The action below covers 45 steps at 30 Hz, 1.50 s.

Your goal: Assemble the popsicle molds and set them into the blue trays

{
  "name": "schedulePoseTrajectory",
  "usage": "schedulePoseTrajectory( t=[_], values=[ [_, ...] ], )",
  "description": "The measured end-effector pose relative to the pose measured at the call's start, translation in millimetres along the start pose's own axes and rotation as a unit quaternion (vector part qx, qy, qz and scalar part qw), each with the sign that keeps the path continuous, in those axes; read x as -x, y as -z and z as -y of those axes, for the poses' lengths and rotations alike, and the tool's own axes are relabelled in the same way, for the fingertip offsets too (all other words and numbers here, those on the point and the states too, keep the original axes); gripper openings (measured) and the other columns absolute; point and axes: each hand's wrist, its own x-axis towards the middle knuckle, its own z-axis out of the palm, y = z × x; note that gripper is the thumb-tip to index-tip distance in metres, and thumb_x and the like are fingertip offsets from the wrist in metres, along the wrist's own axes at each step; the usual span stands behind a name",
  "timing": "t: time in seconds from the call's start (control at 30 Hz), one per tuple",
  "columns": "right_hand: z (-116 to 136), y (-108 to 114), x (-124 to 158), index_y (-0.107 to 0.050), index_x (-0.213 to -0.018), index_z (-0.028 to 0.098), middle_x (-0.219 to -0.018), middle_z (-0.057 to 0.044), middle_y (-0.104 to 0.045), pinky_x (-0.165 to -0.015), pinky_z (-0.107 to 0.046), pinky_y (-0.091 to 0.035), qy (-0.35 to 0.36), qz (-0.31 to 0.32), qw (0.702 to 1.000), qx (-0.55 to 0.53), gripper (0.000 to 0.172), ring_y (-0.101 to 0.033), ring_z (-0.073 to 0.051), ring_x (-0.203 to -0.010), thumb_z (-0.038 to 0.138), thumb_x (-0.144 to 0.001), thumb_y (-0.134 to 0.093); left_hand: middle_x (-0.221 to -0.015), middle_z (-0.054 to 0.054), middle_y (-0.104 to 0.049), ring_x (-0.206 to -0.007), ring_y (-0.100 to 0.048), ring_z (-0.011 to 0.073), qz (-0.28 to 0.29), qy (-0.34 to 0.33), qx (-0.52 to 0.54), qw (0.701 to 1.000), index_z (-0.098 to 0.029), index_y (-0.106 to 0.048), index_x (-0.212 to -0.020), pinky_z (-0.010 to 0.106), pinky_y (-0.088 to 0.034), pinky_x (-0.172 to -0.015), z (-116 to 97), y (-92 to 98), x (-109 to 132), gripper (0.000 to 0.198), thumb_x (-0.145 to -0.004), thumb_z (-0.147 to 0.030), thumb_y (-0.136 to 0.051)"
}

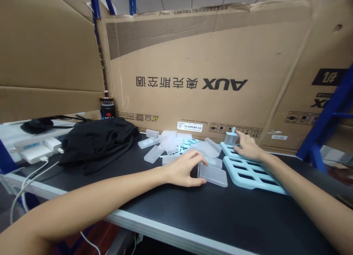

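1. Left of slotted blue rack (253, 170): translucent popsicle mould (215, 175), likely light, stiff; pinch sidewalls.
2. Spread wide around it: left hand (184, 168).
3. At rack's far end, by stick-topped mould (231, 138): right hand (249, 146), grip unclear.

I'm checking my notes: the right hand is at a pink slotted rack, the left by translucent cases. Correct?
The colour is wrong: the head view shows the slotted rack is light blue. The right hand is at it, and the left hand by translucent cases.
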Motion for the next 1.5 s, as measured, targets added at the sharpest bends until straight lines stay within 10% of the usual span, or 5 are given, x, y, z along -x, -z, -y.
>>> schedulePoseTrajectory(
  t=[0.13, 0.23, 0.43, 0.87, 1.5],
  values=[
    [23, 38, 11, -0.048, -0.129, 0.008, -0.127, -0.024, -0.053, -0.101, -0.053, -0.040, 0.012, -0.019, 1.000, 0.000, 0.061, -0.047, -0.041, -0.124, 0.041, -0.079, -0.051, -0.118, 0.009, -0.061, -0.110, -0.057, 0.0243, -0.072, 0.014, 0.097, 0.993, -0.021, -0.050, -0.116, 0.040, -0.047, -0.099, -7, 7.0, -1, 0.050, -0.075, -0.032, -0.076],
    [62, 62, 26, -0.061, -0.100, 0.020, -0.100, -0.009, -0.067, -0.082, -0.034, -0.050, 0.105, 0.100, 0.987, -0.063, 0.035, -0.064, -0.024, -0.092, 0.047, -0.089, -0.043, -0.122, 0.011, -0.060, -0.114, -0.058, 0.0238, -0.106, 0.032, 0.169, 0.979, -0.022, -0.048, -0.117, 0.041, -0.046, -0.100, -8, 11.1, 0, 0.049, -0.076, -0.028, -0.075],
    [127, 59, 55, -0.062, -0.104, 0.021, -0.104, -0.009, -0.064, -0.073, -0.035, -0.048, 0.241, 0.175, 0.954, -0.037, 0.046, -0.063, -0.023, -0.085, 0.062, -0.089, -0.046, -0.125, 0.013, -0.059, -0.119, -0.059, 0.0245, -0.090, 0.027, 0.261, 0.961, -0.021, -0.045, -0.114, 0.047, -0.042, -0.108, -5, 11.1, 0, 0.051, -0.073, -0.016, -0.074],
    [122, 54, 56, -0.050, -0.091, 0.021, -0.084, -0.006, -0.063, -0.056, -0.030, -0.036, 0.202, 0.188, 0.960, 0.040, 0.043, -0.060, -0.022, -0.071, 0.060, -0.078, -0.061, -0.121, 0.010, -0.051, -0.101, -0.058, 0.0182, -0.064, 0.018, 0.240, 0.969, -0.026, -0.027, -0.126, 0.043, -0.048, -0.090, 12, 17.0, 3, 0.046, -0.090, -0.024, -0.057],
    [132, 84, 60, -0.061, -0.110, 0.019, -0.108, -0.011, -0.064, -0.082, -0.037, -0.044, 0.275, 0.144, 0.949, -0.053, 0.043, -0.058, -0.028, -0.099, 0.049, -0.080, -0.058, -0.098, 0.002, -0.064, -0.074, -0.056, 0.0143, -0.047, 0.060, -0.020, 0.997, -0.022, -0.045, -0.114, 0.030, -0.048, -0.072, 16, 15.5, 3, 0.042, -0.074, -0.013, -0.056]
  ],
)
